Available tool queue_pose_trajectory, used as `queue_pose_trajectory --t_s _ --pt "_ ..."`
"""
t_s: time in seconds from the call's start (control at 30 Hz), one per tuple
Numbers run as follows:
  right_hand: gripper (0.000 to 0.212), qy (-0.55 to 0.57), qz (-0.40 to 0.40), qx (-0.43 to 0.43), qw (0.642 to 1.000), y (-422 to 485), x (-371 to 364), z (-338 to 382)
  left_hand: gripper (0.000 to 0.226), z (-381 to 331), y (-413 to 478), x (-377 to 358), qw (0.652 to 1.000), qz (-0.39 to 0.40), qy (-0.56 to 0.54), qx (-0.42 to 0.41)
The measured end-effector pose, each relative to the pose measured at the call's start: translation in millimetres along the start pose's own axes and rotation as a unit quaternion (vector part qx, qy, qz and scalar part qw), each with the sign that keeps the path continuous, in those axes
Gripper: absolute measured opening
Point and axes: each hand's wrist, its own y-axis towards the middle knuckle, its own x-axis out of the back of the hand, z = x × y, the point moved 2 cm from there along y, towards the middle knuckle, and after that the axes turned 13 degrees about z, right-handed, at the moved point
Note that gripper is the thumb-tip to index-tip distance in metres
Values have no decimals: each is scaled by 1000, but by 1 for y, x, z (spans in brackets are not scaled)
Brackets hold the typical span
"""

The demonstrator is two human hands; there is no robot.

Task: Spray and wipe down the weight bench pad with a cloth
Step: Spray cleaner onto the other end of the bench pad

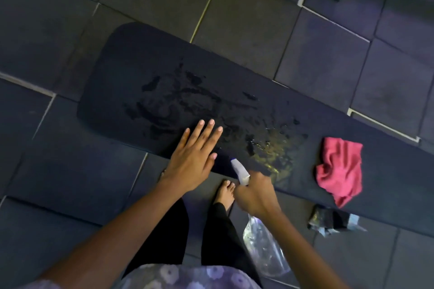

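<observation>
Left grip [191, 159], fingers spread, is over the wet surface [141, 65] mid-frame. Right grip [254, 195] wraps a spray bottle [264, 246]; a pink cloth [338, 171] lies centre right.

The person wears a pale lilac top [183, 275] printed with lighter round flowers, and black trousers [168, 232] down to the ankle. The arms [122, 225] are bare down to the left hand [191, 162] and right hand [256, 195]; one bare foot [225, 193] shows.

The one head-worn camera is looking steeply down, almost straight at the floor [47, 19], from above the near edge of the pad [145, 73]. It is sitting near, the pad running slantwise across its wide-angle frame.
</observation>
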Motion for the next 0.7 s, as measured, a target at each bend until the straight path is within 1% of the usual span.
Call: queue_pose_trajectory --t_s 0.03,0.1,0.17,0.23,0.3,0.33,0.4,0.47,0.5,0.53,0.57,0.6,0.63,0.7 --pt "64 19 6 -8 1000 -2 2 -7 63 -8 3 -1 1000 4 3 -8" --pt "63 41 8 -9 999 -6 6 -22 62 -24 9 -4 999 14 9 -29" --pt "59 50 10 17 999 -15 14 -31 60 -40 14 -8 999 24 12 -48" --pt "46 97 -10 58 994 -27 26 -41 58 -56 18 -12 997 38 26 -62" --pt "32 196 -50 94 975 -40 45 -48 56 -69 25 -16 995 50 45 -72" --pt "32 238 -78 116 961 -45 56 -53 56 -75 28 -17 994 54 50 -76" --pt "41 307 -131 157 929 -57 83 -58 56 -84 36 -19 994 56 52 -82" --pt "47 334 -195 191 902 -68 109 -57 56 -92 44 -18 994 53 52 -79" --pt "44 345 -216 200 891 -72 119 -54 57 -96 48 -17 995 52 51 -75" --pt "33 357 -206 208 887 -73 126 -53 57 -100 52 -16 995 51 49 -72" --pt "23 367 -177 204 890 -71 131 -50 57 -103 55 -14 995 48 48 -70" --pt "29 367 -173 199 892 -65 136 -52 58 -106 59 -13 995 45 48 -68" --pt "32 360 -208 205 886 -59 145 -52 58 -108 63 -11 996 42 48 -67" --pt "46 363 -332 210 845 -44 164 -58 56 -112 69 -10 996 39 48 -65"
